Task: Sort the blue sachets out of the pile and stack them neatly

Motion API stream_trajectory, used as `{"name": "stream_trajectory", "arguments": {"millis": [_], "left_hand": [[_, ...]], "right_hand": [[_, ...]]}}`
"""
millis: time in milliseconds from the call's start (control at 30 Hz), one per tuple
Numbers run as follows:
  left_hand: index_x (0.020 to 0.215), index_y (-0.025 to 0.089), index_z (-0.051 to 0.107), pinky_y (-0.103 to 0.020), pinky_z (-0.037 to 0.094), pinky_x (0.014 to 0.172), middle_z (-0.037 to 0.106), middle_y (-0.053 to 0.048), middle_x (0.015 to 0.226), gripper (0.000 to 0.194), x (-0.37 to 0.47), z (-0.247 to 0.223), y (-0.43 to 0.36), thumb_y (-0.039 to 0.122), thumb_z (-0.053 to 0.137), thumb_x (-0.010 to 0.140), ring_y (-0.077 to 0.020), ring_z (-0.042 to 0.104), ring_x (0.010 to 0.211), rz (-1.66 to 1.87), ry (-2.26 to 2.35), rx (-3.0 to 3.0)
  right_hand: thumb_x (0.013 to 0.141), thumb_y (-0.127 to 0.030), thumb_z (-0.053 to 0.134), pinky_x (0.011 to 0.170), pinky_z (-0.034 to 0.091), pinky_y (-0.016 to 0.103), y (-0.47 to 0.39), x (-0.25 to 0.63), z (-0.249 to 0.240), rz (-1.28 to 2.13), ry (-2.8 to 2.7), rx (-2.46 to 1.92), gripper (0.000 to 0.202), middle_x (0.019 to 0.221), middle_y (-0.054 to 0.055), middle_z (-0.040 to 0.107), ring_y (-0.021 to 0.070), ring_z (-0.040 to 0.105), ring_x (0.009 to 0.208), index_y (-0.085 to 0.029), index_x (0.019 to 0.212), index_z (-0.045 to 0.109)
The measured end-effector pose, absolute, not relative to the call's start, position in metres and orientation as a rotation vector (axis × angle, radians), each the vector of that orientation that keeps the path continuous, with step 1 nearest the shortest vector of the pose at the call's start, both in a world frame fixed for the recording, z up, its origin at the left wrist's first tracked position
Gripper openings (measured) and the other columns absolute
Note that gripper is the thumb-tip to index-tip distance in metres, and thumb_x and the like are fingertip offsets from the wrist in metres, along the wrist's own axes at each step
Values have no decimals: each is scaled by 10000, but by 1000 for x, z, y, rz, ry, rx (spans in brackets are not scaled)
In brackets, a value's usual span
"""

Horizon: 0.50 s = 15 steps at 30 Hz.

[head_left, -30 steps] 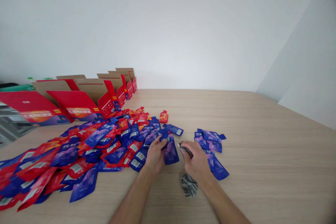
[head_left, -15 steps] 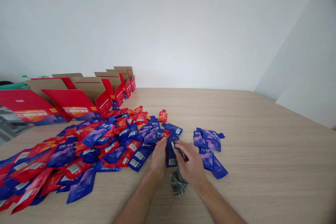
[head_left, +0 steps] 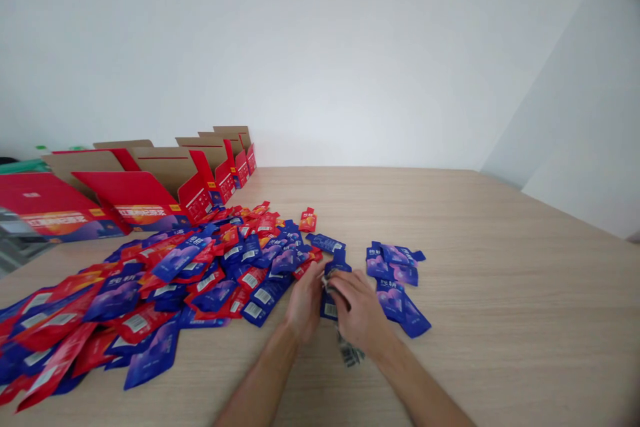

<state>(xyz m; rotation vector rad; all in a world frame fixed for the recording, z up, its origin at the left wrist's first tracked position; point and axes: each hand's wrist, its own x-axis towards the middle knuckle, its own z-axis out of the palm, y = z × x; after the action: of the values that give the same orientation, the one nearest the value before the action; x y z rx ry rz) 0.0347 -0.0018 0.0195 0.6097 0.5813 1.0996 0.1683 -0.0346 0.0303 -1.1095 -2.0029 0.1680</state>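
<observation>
A blue pouch with a barcode label is between my two hands, its narrow spout end pointing away from me. My left hand grips it along its left edge, with some fingers hidden. Bunched in the closed fingers of my right hand is a dark patterned cloth, pressed against the pouch's face. The cloth's loose end hangs below the hand, blurred. Just beyond the hands lies another blue pouch. Several blue pouches lie in a small overlapping group to the right.
A large heap of red and blue pouches spreads over the left of the wooden table. Behind it stands a row of open red cartons. One red pouch lies apart at the heap's far end. A white wall rises behind.
My right hand has shifted slightly left with the cloth, closer to my left hand. The cloth's loose end has swung right and covers less of the table. The view has shifted slightly.
</observation>
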Motion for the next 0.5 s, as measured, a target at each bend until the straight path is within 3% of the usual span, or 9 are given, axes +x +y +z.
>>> {"name": "stream_trajectory", "arguments": {"millis": [100,333,500], "left_hand": [[1123,172,673,-371,420,974,710,-76,1065,426,32,20,0,497,547,878,-247,610,1063,1110,618,609],[1131,156,673,-379,433,957,709,-99,1059,480,33,19,-1,533,558,856,-264,631,1029,1059,626,593],[1018,158,685,-339,452,900,710,-69,990,321,27,20,7,411,593,842,-223,630,947,1187,606,565]], "right_hand": [[869,-58,505,899,487,402,-38,164,30,260,-2112,-1069,255,1015,67,685,221,592,965,-222,992,657],[938,-184,485,946,471,455,-27,177,29,67,-1778,-1188,237,1175,98,651,245,581,1074,-230,1118,632],[847,-37,485,912,474,400,-40,161,29,286,-2082,-1101,299,1059,68,687,219,596,976,-215,1018,653]]}}
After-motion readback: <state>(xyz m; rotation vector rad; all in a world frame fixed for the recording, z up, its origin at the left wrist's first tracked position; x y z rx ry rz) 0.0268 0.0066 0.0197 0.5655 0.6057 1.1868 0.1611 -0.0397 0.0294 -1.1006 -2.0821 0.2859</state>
